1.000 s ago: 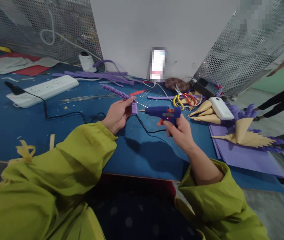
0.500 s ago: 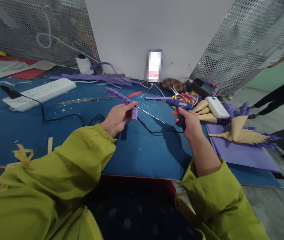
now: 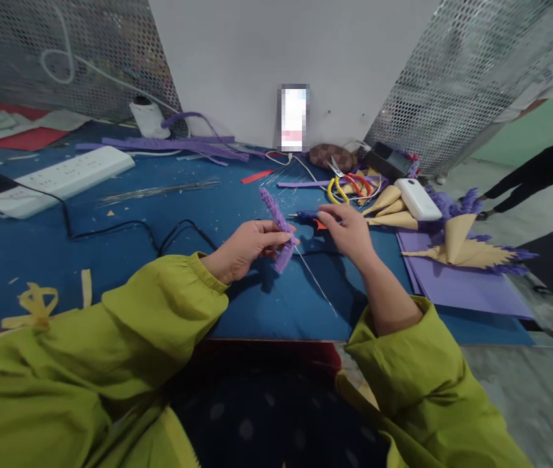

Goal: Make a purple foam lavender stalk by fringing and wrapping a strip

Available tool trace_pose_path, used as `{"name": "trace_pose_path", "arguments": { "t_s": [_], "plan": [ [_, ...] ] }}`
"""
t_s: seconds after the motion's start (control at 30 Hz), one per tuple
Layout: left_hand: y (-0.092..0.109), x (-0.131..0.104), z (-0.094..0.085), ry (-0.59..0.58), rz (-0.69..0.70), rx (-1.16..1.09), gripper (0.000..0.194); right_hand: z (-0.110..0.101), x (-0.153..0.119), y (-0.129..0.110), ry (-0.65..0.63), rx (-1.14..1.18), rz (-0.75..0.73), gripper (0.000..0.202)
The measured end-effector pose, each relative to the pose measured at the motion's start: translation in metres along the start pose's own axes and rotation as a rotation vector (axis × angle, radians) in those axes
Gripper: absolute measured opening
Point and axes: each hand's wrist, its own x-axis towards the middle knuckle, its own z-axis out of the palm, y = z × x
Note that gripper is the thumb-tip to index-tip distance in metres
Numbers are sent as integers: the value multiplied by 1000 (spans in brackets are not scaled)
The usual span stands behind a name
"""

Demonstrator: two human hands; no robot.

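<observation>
My left hand [image 3: 251, 246] is closed, pinching a purple paper flower spike [image 3: 272, 207] on a thin wire stem [image 3: 318, 283]. The spike tilts up and left, and the bare wire slants down to the right. A loose tail of purple paper strip [image 3: 283, 260] hangs below the fingers. Low over the blue table, my right hand [image 3: 351, 235] is closed around the rear of a dark blue glue gun [image 3: 305, 214] with an orange trigger. Its nozzle points left, toward the flower spike. The palm and fingers hide the gun's handle.
Left lies a white power strip [image 3: 66, 179] with a black cord. Wires [image 3: 164, 188] and purple strips [image 3: 173, 148] lie behind. A phone [image 3: 294, 118] leans on the board. Scissors [image 3: 337, 188], paper cones [image 3: 393, 218] and a wrapped bouquet [image 3: 461, 250] are right. A person stands farther right.
My left hand has moved right with the flower spike, which now stands steeper. My right hand has moved left and turned palm down, bringing the glue gun lower and closer to the spike.
</observation>
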Motion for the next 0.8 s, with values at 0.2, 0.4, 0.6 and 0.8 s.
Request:
{"name": "trace_pose_path", "arguments": {
  "t_s": [0.2,0.4,0.6,0.8],
  "plan": [
    [-7,-1,6,-27,-5,49,31,14,-24,-30,-573,645,209,36],
    [-9,0,6,-44,-76,4,39,19,-26,-31,-547,879,389,33],
    [-7,-3,6,-110,-149,9,43,17,-25,-30,-557,942,386,32],
    [-3,-5,3,-256,-173,67,28,11,-23,-28,-525,1004,366,32]
  ]
}}
